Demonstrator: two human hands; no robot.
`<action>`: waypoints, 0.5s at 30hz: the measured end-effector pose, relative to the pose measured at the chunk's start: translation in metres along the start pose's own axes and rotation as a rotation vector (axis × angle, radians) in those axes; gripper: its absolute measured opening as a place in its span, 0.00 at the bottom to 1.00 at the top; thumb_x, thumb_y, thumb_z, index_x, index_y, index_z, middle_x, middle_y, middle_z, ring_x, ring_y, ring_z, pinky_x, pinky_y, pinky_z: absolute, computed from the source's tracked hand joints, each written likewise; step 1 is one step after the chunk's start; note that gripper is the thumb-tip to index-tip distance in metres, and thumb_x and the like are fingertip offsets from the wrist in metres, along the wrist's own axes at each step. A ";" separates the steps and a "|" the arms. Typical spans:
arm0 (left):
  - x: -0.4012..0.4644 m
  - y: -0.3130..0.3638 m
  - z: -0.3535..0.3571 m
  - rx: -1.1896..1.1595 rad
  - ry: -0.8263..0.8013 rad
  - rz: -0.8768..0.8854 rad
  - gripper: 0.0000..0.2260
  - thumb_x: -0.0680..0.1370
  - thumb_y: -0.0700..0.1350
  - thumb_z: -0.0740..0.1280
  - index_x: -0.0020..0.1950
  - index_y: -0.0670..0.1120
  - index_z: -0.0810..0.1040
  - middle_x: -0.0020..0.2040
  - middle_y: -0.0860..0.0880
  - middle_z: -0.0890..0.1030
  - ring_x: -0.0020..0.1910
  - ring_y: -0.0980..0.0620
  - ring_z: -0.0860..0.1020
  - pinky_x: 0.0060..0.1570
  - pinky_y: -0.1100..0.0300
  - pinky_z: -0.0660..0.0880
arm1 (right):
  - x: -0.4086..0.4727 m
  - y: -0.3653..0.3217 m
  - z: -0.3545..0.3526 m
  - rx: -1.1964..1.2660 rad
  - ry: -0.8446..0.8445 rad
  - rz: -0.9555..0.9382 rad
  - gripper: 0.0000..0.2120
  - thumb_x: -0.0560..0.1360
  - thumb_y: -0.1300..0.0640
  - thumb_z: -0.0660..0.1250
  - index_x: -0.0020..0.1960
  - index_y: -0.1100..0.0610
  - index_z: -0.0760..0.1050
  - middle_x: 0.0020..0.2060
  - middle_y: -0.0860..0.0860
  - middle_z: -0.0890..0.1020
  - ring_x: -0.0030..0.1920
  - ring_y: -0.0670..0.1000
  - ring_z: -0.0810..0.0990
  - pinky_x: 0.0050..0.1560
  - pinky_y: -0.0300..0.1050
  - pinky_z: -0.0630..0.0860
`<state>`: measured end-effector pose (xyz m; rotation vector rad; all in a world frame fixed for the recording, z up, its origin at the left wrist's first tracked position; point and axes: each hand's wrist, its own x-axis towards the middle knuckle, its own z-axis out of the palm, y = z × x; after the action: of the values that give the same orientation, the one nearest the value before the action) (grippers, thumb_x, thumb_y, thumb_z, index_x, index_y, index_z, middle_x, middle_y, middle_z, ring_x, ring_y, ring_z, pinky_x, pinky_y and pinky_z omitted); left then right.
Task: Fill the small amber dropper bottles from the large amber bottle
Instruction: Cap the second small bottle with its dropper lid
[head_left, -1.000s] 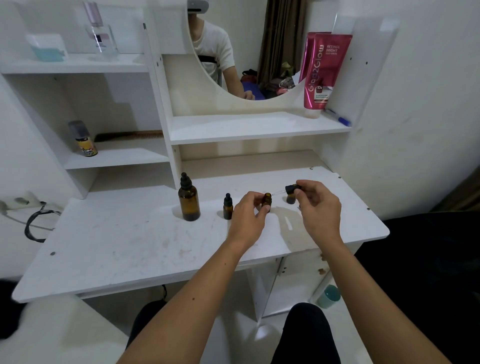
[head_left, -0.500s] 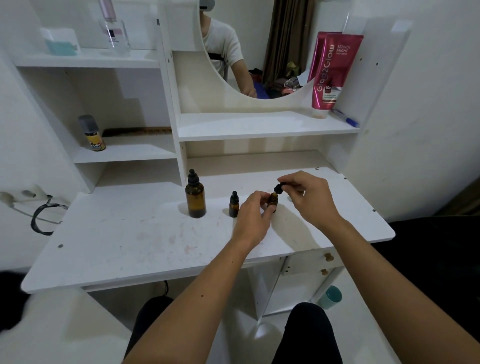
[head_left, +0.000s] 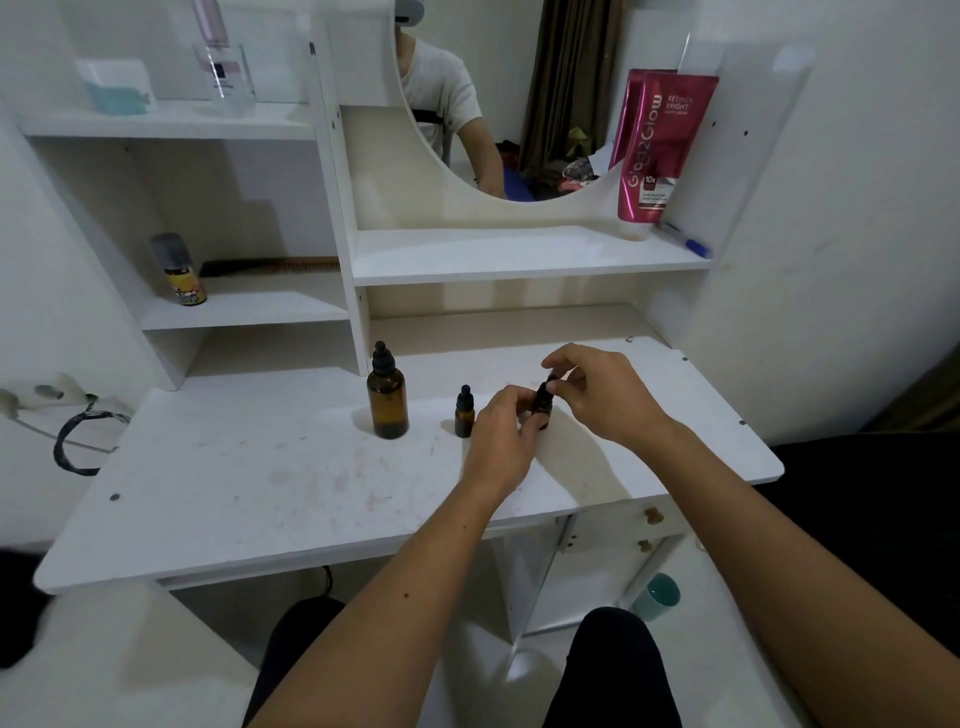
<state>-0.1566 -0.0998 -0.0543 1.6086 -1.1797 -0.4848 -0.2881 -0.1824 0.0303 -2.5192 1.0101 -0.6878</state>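
Observation:
The large amber bottle (head_left: 387, 399) stands capped with a black dropper top on the white desk (head_left: 249, 488), left of centre. To its right stands a small amber dropper bottle (head_left: 464, 413), capped. Further right, my left hand (head_left: 503, 437) holds a second small amber bottle (head_left: 543, 407) upright on the desk. My right hand (head_left: 602, 391) pinches that bottle's black dropper cap (head_left: 549, 383), which sits on the bottle's neck. My fingers hide most of this bottle.
A red cosmetic tube (head_left: 657, 148) and a blue pen (head_left: 685, 241) are on the middle shelf. A small yellow spray can (head_left: 179, 270) and a comb (head_left: 270, 266) lie on the left shelf. A cable (head_left: 72, 441) hangs left of the desk.
My right hand has brought the dropper cap from the right and down onto the small bottle held by my left hand. The camera view has shifted slightly.

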 end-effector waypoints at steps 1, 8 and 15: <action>0.000 0.000 0.000 -0.001 -0.001 -0.002 0.08 0.82 0.43 0.67 0.61 0.48 0.77 0.57 0.55 0.82 0.58 0.58 0.79 0.61 0.59 0.77 | 0.000 0.000 0.000 0.021 -0.022 -0.025 0.11 0.79 0.62 0.71 0.61 0.54 0.82 0.49 0.46 0.86 0.45 0.43 0.82 0.52 0.35 0.77; -0.002 0.003 -0.002 0.047 -0.003 0.005 0.10 0.83 0.40 0.65 0.63 0.48 0.77 0.57 0.54 0.81 0.57 0.57 0.79 0.60 0.59 0.77 | 0.007 0.001 0.005 -0.035 -0.018 -0.012 0.06 0.78 0.52 0.75 0.51 0.55 0.85 0.43 0.48 0.87 0.44 0.47 0.84 0.52 0.45 0.82; -0.001 0.004 -0.002 0.035 -0.002 0.008 0.09 0.83 0.40 0.65 0.62 0.47 0.77 0.58 0.52 0.82 0.59 0.56 0.79 0.61 0.58 0.77 | 0.001 0.005 0.002 -0.012 -0.023 -0.062 0.11 0.79 0.55 0.72 0.60 0.54 0.83 0.53 0.46 0.86 0.46 0.43 0.83 0.55 0.41 0.81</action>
<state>-0.1573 -0.0979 -0.0501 1.6329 -1.2017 -0.4624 -0.2887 -0.1862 0.0263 -2.5719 0.9345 -0.6706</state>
